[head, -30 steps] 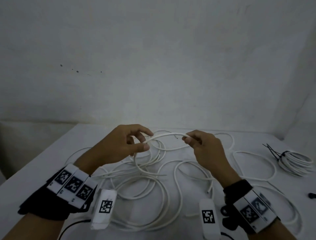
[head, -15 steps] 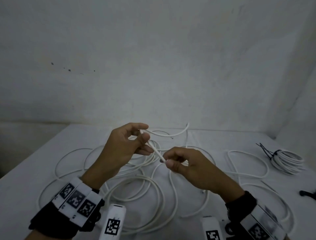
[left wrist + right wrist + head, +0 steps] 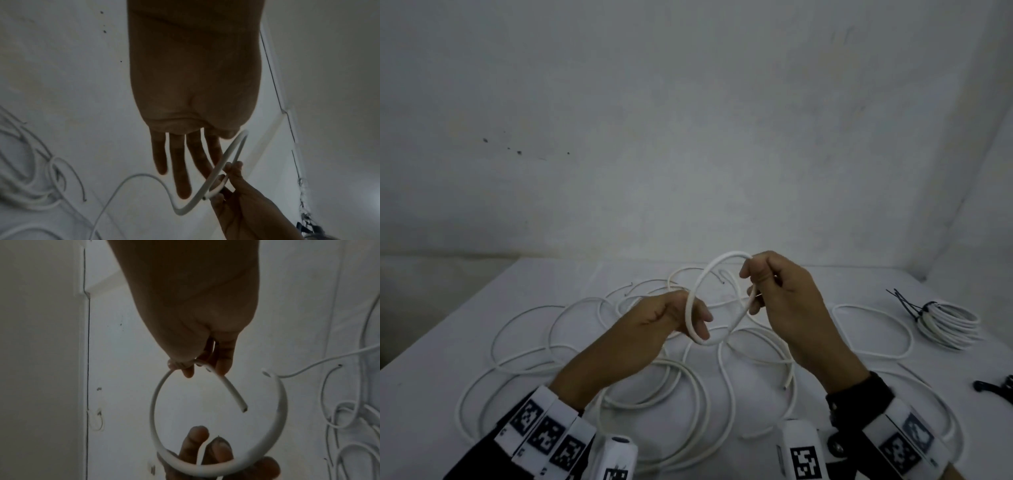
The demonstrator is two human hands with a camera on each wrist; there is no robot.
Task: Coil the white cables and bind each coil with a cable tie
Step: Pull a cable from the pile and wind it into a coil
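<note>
Above the middle of the white table (image 3: 431, 359), a thin white round cable (image 3: 690, 308) is bent into its first small loop, held off the surface between the two hands. The right hand (image 3: 784, 301) pinches the top of the loop together with the cut end, thumb and forefinger curled on it; the right wrist view shows that free end poking down into the ring. The left hand (image 3: 654, 322) supports the bottom of the loop, which lies across its loosely extended fingers (image 3: 180, 170) rather than being squeezed. The rest of this white cable trails down into the tangle of loose white cables (image 3: 619, 387) spread over the table's middle and near edge.

This looks like the very start of a coil: one turn made, nearly all the length still to gather. The next move likely calls for the left hand to draw up slack and lay a matching second turn into the right hand's pinch without letting the first spring open.

Near the right edge lies a finished white cable coil bound with a black cable tie (image 3: 945, 322), and a small black object (image 3: 996, 385) I cannot identify lies nearer along that edge.
</note>
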